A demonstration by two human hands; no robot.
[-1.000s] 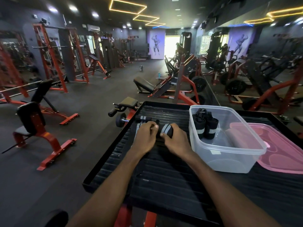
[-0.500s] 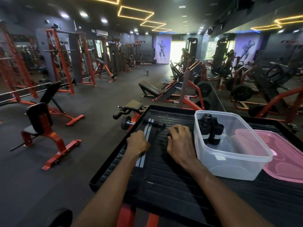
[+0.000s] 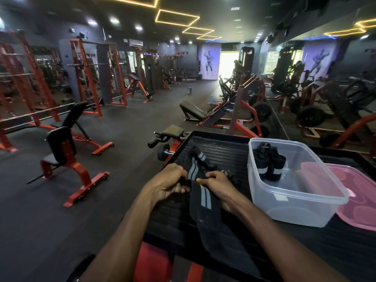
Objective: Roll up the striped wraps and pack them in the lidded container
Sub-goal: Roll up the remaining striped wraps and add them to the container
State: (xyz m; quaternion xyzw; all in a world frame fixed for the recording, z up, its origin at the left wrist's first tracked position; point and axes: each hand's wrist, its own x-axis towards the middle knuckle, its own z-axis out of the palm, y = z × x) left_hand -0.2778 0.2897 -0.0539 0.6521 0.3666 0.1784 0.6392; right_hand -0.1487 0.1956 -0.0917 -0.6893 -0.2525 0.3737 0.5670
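Note:
A long black wrap with two grey stripes (image 3: pixel 204 197) lies unrolled along the black ribbed tray (image 3: pixel 223 147), its far end reaching toward the tray's back left. My left hand (image 3: pixel 169 183) grips the wrap's left edge and my right hand (image 3: pixel 216 185) pinches its right edge, both near the middle of its length. A clear plastic container (image 3: pixel 293 200) stands to the right on the tray, with two rolled black wraps (image 3: pixel 266 161) upright in its far left corner. Its pink lid (image 3: pixel 358 192) lies beside it on the right.
The tray sits on a red gym machine (image 3: pixel 150 259) with a padded handle and a dumbbell (image 3: pixel 164 151) at its back left. Red benches and racks stand on the dark floor to the left; plate-loaded machines and a mirror wall stand behind and to the right.
The wrap was a small roll under both hands a second ago; now it lies stretched out toward me, and both hands have moved nearer and hold its edges.

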